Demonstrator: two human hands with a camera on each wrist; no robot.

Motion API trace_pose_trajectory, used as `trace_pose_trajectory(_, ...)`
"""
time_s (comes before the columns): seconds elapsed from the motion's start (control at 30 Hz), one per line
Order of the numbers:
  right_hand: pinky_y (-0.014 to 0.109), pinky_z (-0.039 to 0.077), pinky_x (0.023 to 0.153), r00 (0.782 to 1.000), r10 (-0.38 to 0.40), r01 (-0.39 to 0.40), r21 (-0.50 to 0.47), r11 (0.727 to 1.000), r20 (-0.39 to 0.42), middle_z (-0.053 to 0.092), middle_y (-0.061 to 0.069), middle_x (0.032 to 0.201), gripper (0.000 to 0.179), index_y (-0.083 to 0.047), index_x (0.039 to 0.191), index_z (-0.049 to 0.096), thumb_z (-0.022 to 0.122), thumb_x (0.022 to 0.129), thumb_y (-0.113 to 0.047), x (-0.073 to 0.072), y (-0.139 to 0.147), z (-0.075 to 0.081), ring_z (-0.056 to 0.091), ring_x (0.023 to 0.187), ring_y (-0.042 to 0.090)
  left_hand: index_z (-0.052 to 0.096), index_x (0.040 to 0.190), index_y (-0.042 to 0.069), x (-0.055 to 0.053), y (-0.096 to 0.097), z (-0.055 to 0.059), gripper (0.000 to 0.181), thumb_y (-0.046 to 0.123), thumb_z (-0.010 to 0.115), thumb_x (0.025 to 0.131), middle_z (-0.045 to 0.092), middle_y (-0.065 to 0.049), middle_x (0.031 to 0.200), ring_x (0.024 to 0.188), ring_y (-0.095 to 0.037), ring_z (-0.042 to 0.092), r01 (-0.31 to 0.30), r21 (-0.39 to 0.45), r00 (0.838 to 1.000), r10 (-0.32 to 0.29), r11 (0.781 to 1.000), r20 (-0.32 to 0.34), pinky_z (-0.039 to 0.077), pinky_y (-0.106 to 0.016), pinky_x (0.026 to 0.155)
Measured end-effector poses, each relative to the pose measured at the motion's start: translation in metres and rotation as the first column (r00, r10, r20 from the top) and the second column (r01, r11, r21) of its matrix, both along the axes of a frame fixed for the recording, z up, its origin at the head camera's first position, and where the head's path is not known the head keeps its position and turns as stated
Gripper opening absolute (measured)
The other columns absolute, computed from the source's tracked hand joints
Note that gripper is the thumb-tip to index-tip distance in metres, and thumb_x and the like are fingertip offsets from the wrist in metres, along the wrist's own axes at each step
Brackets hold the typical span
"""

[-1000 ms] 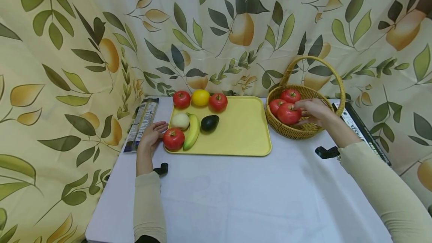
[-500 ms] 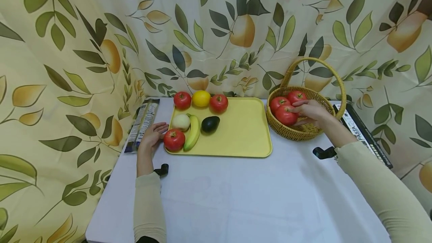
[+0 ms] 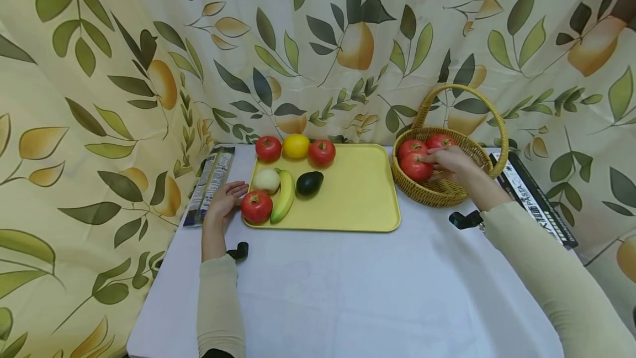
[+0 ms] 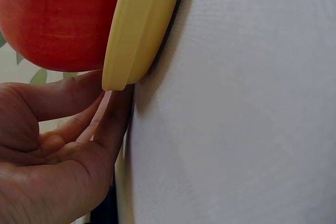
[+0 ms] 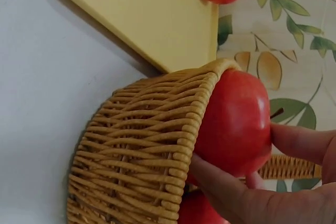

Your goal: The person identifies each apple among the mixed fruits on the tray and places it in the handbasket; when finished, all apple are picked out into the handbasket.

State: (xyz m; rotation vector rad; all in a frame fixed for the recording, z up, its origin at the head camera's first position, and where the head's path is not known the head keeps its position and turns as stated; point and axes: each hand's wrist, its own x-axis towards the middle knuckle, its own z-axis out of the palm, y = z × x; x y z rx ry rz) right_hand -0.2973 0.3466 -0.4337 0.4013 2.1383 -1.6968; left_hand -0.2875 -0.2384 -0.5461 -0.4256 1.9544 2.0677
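My right hand (image 3: 453, 164) reaches into the wicker basket (image 3: 437, 199) and holds a red apple (image 5: 233, 121) by its side, thumb near the stem and fingers below. Two more red apples (image 3: 439, 141) lie behind it in the basket. My left hand (image 3: 226, 200) rests at the left edge of the yellow tray (image 3: 353, 198), fingers extended and touching its rim beside another red apple (image 3: 256, 206). On the tray also lie a banana (image 3: 283, 196), a dark avocado (image 3: 309, 183), a pale round fruit (image 3: 266, 180), a yellow lemon-like fruit (image 3: 296, 146) and two apples (image 3: 322, 152) along the back.
A printed packet (image 3: 211, 184) lies left of the tray, by my left hand. Right of the basket, a black-and-white pasta box (image 3: 534, 200) lies under my right forearm. The basket's tall handle (image 3: 502, 126) arches over my right wrist. A leaf-patterned curtain (image 3: 318, 43) closes off the back.
My right hand has shifted slightly left with the apple, inside the basket, and another apple there has moved right. My left hand and the things on the tray stay put.
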Motion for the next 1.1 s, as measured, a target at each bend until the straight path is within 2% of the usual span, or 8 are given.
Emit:
trace_pose_trajectory(0.13,0.054,0.051,0.104,1.0,-0.02,0.021,0.042,0.999,-0.015,0.038,0.025,0.143,0.058,0.01,0.153,0.031,0.056,0.106,-0.011,-0.004,-0.003,-0.004,0.046,0.127,0.036,0.037,0.159,0.001,0.0,-0.001,-0.001,0.077,-0.027,0.042,0.087,0.044,-0.019,0.16,0.148,-0.026,0.044,-0.003,0.006,1.0,0.003,1.0,0.001,0.051,-0.021,0.098)
trace_pose_trajectory(0.33,0.043,0.061,0.085,0.995,-0.085,0.09,0.1,0.991,-0.05,0.044,0.014,0.118,0.017,0.003,0.114,0.049,0.057,0.103,-0.008,-0.008,-0.007,-0.011,0.055,0.095,0.021,0.036,0.16,0.001,0.001,0.001,0.0,0.076,-0.026,0.042,0.088,0.044,-0.019,0.161,0.148,-0.026,0.044,0.004,0.006,1.0,-0.004,1.0,-0.004,0.047,-0.024,0.107)
trace_pose_trajectory(0.47,0.037,0.062,0.069,0.991,-0.104,0.115,0.147,0.982,-0.082,0.051,0.013,0.107,0.017,0.004,0.11,0.051,0.059,0.101,-0.008,-0.008,-0.012,-0.014,0.059,0.081,0.016,0.036,0.16,0.001,0.001,0.001,0.0,0.077,-0.026,0.041,0.088,0.044,-0.018,0.161,0.148,-0.025,0.044,0.004,0.008,1.0,-0.004,1.0,0.0,0.047,-0.024,0.106)
trace_pose_trajectory(0.57,0.038,0.062,0.065,0.987,-0.123,0.14,0.167,0.976,-0.104,0.054,0.013,0.099,0.019,0.007,0.111,0.053,0.059,0.1,-0.007,-0.009,-0.015,-0.016,0.062,0.075,0.015,0.036,0.16,0.002,0.001,0.0,0.0,0.077,-0.026,0.041,0.088,0.045,-0.018,0.16,0.148,-0.024,0.045,-0.004,0.011,1.0,0.004,1.0,0.006,0.046,-0.025,0.108)
trace_pose_trajectory(0.67,0.041,0.063,0.071,0.981,-0.158,0.176,0.183,0.967,-0.11,0.053,0.015,0.108,0.023,0.01,0.114,0.054,0.06,0.099,-0.006,-0.011,-0.018,-0.019,0.063,0.082,0.02,0.037,0.16,0.002,0.001,0.0,-0.001,0.077,-0.026,0.042,0.088,0.045,-0.017,0.16,0.148,-0.024,0.044,-0.003,0.013,1.0,0.003,1.0,0.007,0.044,-0.028,0.112)
trace_pose_trajectory(0.83,0.045,0.062,0.084,0.975,-0.2,0.215,0.184,0.959,-0.1,0.045,0.023,0.133,0.043,0.016,0.133,0.047,0.06,0.101,-0.009,-0.011,-0.02,-0.028,0.057,0.109,0.033,0.035,0.161,0.002,0.002,0.0,-0.001,0.078,-0.026,0.042,0.088,0.043,-0.017,0.162,0.149,-0.025,0.042,0.015,0.012,1.0,-0.015,1.0,0.01,0.044,-0.029,0.112)
trace_pose_trajectory(1.0,0.043,0.06,0.09,0.973,-0.207,0.221,0.148,0.964,-0.104,0.045,0.019,0.133,0.046,0.015,0.137,0.045,0.06,0.102,-0.011,-0.012,-0.022,-0.034,0.054,0.116,0.031,0.035,0.16,0.002,0.003,0.0,0.001,0.077,-0.025,0.042,0.089,0.042,-0.018,0.162,0.15,-0.025,0.042,0.015,0.019,1.0,-0.016,1.0,0.009,0.049,-0.024,0.104)
trace_pose_trajectory(1.1,0.044,0.053,0.102,0.976,-0.2,0.212,0.159,0.964,-0.087,0.044,0.022,0.139,0.053,0.017,0.143,0.04,0.058,0.103,-0.013,-0.013,-0.022,-0.035,0.051,0.123,0.032,0.035,0.16,0.001,0.003,-0.001,0.002,0.076,-0.026,0.041,0.089,0.043,-0.018,0.162,0.15,-0.026,0.042,0.014,0.022,1.0,-0.014,1.0,0.001,0.051,-0.019,0.096)
